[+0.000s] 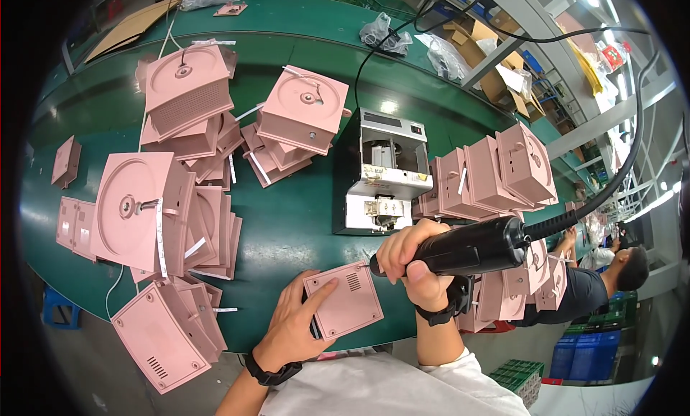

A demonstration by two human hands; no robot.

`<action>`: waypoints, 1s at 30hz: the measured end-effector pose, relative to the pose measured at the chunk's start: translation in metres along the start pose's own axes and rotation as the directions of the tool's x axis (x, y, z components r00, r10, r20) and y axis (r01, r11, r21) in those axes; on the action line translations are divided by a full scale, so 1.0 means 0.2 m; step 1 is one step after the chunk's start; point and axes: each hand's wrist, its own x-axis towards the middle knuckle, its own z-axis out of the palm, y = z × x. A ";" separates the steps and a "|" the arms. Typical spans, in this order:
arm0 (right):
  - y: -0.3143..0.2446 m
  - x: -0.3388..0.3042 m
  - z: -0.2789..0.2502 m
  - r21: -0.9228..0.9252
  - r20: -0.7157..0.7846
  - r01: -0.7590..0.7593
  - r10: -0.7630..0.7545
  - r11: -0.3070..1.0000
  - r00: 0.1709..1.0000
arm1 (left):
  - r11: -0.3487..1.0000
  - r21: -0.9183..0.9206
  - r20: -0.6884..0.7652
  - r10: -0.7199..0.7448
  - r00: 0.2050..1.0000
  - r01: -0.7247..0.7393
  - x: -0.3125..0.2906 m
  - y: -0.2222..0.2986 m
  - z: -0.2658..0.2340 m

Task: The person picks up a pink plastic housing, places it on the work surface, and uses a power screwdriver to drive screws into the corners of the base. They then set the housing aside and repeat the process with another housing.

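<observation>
Evidently, the left hand (293, 324) steadied a pink plastic housing (348, 309) at the green workbench's (280, 232) near edge, thumb across its vented face, fingers along its left side. The right hand (415, 261) was clenched round a corded black power screwdriver (478, 247), tip at the housing's upper corner; I could not confirm contact. A metal-fronted machine (394, 179) stood just beyond, between stacked pink casings (129, 207).

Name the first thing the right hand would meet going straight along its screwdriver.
Probably the pink panel under the left hand, at the panel's upper-right corner; depth is unclear.
</observation>
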 end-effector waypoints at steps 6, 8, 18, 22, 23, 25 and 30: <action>0.12 -0.02 -0.02 -0.022 0.038 -0.012 0.013 1.000 0.999 | 1.000 0.016 0.013 0.011 1.000 -0.011 0.03 0.01 -0.01; 0.12 -0.01 -0.03 -0.012 0.056 -0.005 0.006 1.000 0.998 | 0.999 0.023 0.005 0.022 1.000 -0.022 0.03 0.00 -0.02; 0.09 -0.03 -0.07 0.036 0.178 -0.064 0.056 0.997 0.982 | 0.999 0.044 0.036 -0.015 0.999 0.014 0.00 0.04 -0.02; 0.08 0.00 -0.10 -0.014 0.247 -0.046 0.048 0.999 0.968 | 0.999 0.055 0.027 -0.001 1.000 0.000 0.04 0.03 -0.01; 0.08 0.00 -0.09 -0.010 0.248 -0.045 0.046 0.999 0.968 | 0.998 0.058 0.026 -0.002 1.000 0.001 0.03 0.03 -0.02; 0.08 -0.02 -0.08 0.003 0.213 -0.044 0.042 0.999 0.976 | 0.998 0.058 0.045 -0.021 0.999 0.018 0.02 0.04 -0.02; 0.10 -0.01 -0.08 0.033 0.244 -0.012 0.003 0.999 0.970 | 0.997 0.076 0.038 -0.017 0.999 0.014 0.01 0.02 -0.01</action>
